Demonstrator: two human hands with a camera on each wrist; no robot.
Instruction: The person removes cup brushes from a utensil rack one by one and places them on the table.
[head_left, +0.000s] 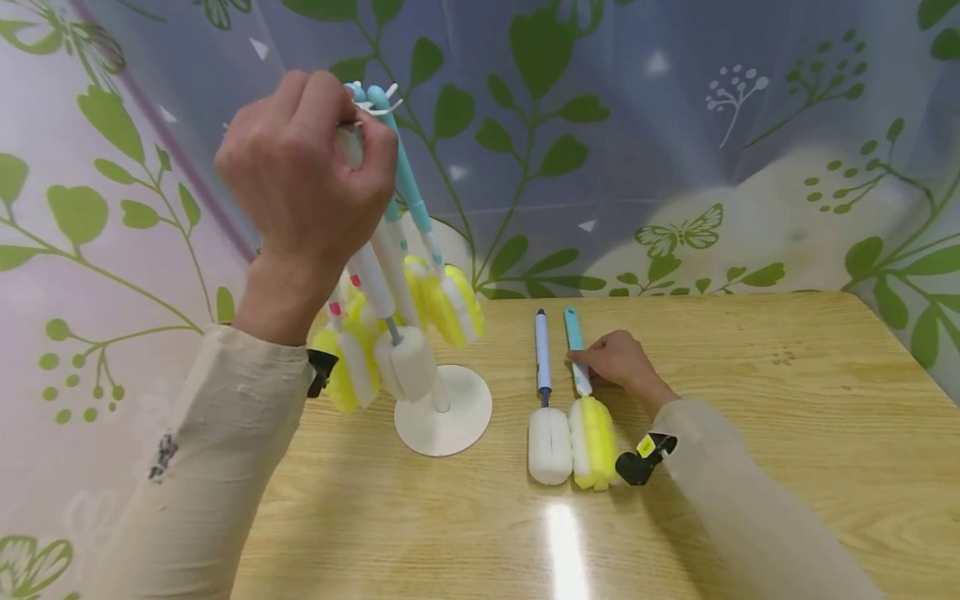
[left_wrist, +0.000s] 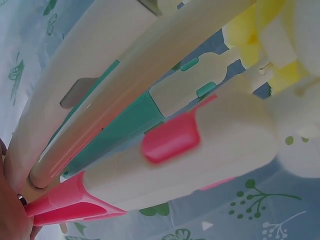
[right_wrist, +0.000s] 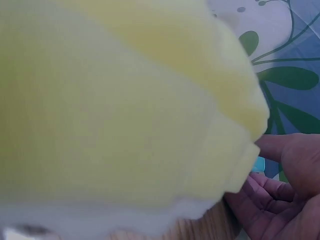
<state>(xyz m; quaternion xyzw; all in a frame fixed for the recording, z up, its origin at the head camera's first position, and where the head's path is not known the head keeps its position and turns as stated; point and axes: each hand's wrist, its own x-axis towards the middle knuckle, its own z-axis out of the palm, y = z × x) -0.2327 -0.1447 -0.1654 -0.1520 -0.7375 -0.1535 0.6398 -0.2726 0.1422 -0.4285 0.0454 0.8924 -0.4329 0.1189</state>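
Note:
My left hand [head_left: 311,158] is raised at the top of a white stand [head_left: 442,425], fingers curled at the hooks around the upper end of a bottle brush; its palm side is hidden. In the left wrist view, the pink end of a white handle [left_wrist: 235,140] meets the fingers. Several brushes hang there, including one with a white sponge head [head_left: 408,362] and some with yellow-and-white heads [head_left: 453,304]. On the table my right hand [head_left: 618,358] pinches the turquoise-and-white handle of a bottle brush with a yellow-and-white sponge head [head_left: 596,442].
Left of that brush lies another bottle brush [head_left: 551,442] with a lavender handle and white head, their sponges side by side. The wooden table [head_left: 787,467] ends at a leaf-patterned curtain [head_left: 675,167] behind and to the left.

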